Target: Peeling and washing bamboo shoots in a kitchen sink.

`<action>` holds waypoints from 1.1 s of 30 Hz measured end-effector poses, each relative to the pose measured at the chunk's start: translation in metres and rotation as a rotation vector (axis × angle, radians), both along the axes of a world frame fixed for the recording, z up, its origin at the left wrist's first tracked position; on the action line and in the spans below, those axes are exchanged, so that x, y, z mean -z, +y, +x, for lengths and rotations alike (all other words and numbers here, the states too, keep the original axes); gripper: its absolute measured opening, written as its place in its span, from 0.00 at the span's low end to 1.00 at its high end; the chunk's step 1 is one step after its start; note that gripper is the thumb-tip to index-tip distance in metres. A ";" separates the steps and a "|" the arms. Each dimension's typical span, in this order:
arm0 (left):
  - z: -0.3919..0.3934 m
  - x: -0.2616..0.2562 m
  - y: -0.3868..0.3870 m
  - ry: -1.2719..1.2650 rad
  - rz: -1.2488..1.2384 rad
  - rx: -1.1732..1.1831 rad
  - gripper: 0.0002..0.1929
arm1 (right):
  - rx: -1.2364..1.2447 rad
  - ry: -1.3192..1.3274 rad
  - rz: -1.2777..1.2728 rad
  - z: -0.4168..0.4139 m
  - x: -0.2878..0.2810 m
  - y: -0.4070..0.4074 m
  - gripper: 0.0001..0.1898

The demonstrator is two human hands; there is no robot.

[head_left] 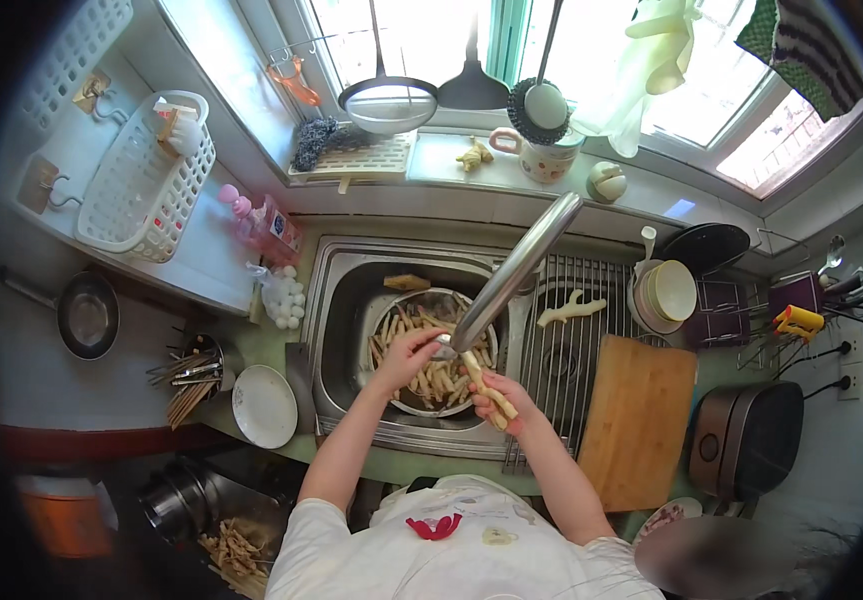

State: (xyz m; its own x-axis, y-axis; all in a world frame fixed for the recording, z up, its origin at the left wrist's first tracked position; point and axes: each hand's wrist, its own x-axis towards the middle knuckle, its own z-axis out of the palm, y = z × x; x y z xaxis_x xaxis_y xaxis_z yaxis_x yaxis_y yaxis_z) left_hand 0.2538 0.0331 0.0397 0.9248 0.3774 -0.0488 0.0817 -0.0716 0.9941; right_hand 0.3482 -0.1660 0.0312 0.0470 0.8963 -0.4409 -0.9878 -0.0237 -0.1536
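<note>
My right hand (505,401) is closed around a pale, branched peeled root (485,382), which looks like ginger. Its upper end sits close under the mouth of the metal faucet (517,270). On the other side of that mouth is my left hand (407,361), thumb and fingertips together at a small shiny spot (443,348); whether this is a metal tool or water is unclear. Below both hands, in the steel sink (345,307), stands a round metal basin (410,409) full of slim pale roots (435,382). A brown block (406,282) lies at the basin's far edge.
Right of the sink, a steel rack (559,405) bears another forked pale root (572,308). Beyond it are a wooden cutting board (637,420) and stacked bowls (675,291). A white plate (265,406) and utensil holder (202,360) stand left. Ladles (546,105) hang above the sill.
</note>
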 end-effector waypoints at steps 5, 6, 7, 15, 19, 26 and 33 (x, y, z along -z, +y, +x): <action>-0.001 0.016 -0.008 -0.026 0.280 0.118 0.11 | 0.037 0.092 -0.070 -0.003 -0.004 0.003 0.15; -0.001 0.012 -0.002 0.001 0.225 0.020 0.11 | 0.015 0.080 -0.030 0.000 -0.004 0.000 0.14; 0.001 0.008 0.001 0.029 0.171 -0.078 0.10 | -0.007 0.068 0.010 0.002 -0.004 -0.002 0.13; 0.000 0.001 0.004 0.056 0.322 -0.063 0.11 | -0.026 0.103 -0.030 0.000 0.000 -0.002 0.15; 0.007 -0.008 -0.008 -0.101 0.491 0.065 0.12 | -0.013 0.160 -0.025 0.001 0.008 0.000 0.20; 0.003 -0.002 -0.004 0.021 0.396 0.029 0.12 | -0.041 0.213 -0.006 -0.001 0.013 -0.007 0.22; 0.006 -0.007 -0.006 -0.056 0.430 0.064 0.12 | 0.012 0.423 0.195 -0.001 0.017 -0.002 0.20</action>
State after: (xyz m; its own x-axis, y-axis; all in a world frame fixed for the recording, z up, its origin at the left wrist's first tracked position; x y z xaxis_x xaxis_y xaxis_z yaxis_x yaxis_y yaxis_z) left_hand 0.2594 0.0271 0.0466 0.9436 0.2944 0.1515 0.0102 -0.4833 0.8754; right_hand 0.3469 -0.1685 0.0145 -0.0893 0.9648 -0.2473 -0.9648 -0.0222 0.2620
